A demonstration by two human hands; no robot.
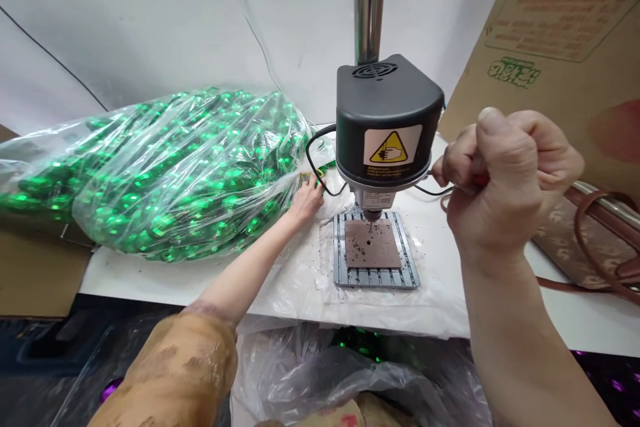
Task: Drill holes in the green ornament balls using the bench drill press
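A black drill press [387,103] stands on the white table, with a hand-warning label on its front. My right hand [503,180] is closed in a fist around the drill press handle at its right side; a bit of red shows between the fingers. Below the chuck, a brown square board [373,245] with a dark hole lies on the slotted metal base [380,279], dark crumbs scattered over both. Left of the machine, my left hand [306,201] has its fingers bunched by the mouth of the plastic bag, at something small and yellow-green that I cannot make out.
A large clear bag [200,180] of shiny green beads fills the table's left. Cardboard boxes stand at the left [37,270] and right [565,33]. A patterned bag with brown straps [583,240] lies at right. Crumpled plastic [345,373] hangs below the table's front edge.
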